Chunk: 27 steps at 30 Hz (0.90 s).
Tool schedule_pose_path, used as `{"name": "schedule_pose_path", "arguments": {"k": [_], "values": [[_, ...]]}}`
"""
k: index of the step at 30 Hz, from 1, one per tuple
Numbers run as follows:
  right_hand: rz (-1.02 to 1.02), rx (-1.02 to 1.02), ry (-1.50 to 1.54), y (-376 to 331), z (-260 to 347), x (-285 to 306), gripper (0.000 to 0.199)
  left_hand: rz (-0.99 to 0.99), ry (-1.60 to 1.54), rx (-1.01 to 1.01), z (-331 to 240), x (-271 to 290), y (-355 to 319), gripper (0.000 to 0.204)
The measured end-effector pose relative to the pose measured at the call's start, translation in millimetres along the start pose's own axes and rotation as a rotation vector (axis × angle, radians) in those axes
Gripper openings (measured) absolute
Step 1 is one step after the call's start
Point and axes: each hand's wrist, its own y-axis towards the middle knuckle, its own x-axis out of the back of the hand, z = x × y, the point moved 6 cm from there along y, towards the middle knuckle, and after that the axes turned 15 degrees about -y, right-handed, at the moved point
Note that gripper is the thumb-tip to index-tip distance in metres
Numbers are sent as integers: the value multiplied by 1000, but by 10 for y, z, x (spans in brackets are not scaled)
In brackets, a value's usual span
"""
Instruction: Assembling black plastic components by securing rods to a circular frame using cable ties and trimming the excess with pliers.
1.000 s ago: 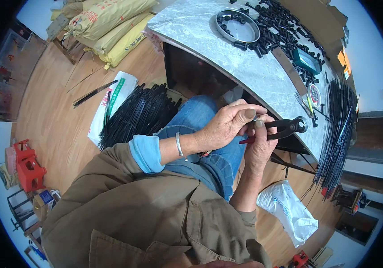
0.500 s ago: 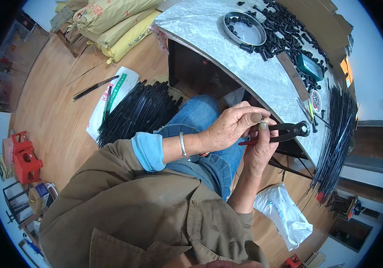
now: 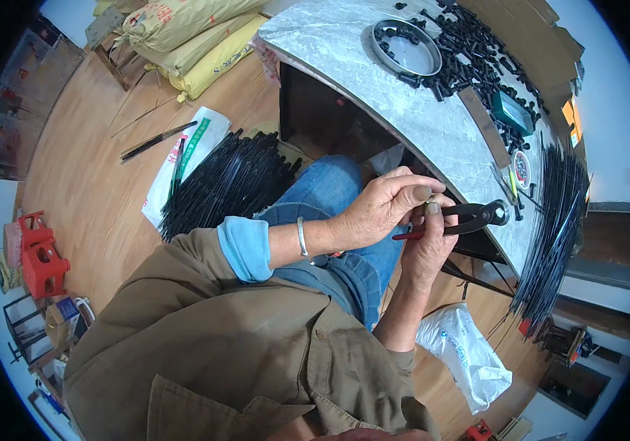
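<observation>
- The pincers [image 3: 488,214], black-headed with a red handle, are at the right hand, ahead of the lap; their head overlaps the table's near edge in this view, and whether they touch it cannot be told.
- The right hand [image 3: 428,246] is curled closed around the pincers, thumb raised against the left hand's fingertips.
- The left hand [image 3: 370,209] is half closed, thumb and forefinger nearly together; whether something small is pinched there cannot be told.
- The table [image 3: 329,33] has a slanting near edge just beyond both hands; a strip of its grey top runs between that edge and the round metal tray [image 3: 438,62].
- Beyond the tray, black fittings [image 3: 480,48] spread toward upright cardboard [image 3: 524,29].
- A flat brown bar [image 3: 484,126] and a green box [image 3: 512,114] lie inward from the right side, where long black rods [image 3: 550,235] overhang the edge.
- Left of the knee, a second rod bundle [image 3: 230,184] lies partly over a white sack [image 3: 154,192].
- Wooden floor [image 3: 101,198] stretches from there to red stools [image 3: 44,261].
- A white bag [image 3: 465,360] sits on the floor beside the right forearm.
</observation>
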Motion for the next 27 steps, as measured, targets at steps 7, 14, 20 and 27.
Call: {"name": "schedule_pose_path", "arguments": {"k": [7, 14, 20, 27], "values": [[12, -2, 4, -6, -4, -2, 10, 3, -10, 0, 17, 1, -14, 37], [21, -20, -5, -1, -76, 36, 13, 1, -15, 12, 8, 3, -19, 36], [12, -1, 15, -6, -59, 24, 13, 19, -7, -19, 6, -9, -26, 43], [30, -6, -9, -20, -10, -5, 13, 15, 4, -23, -6, -2, -33, 42]]}}
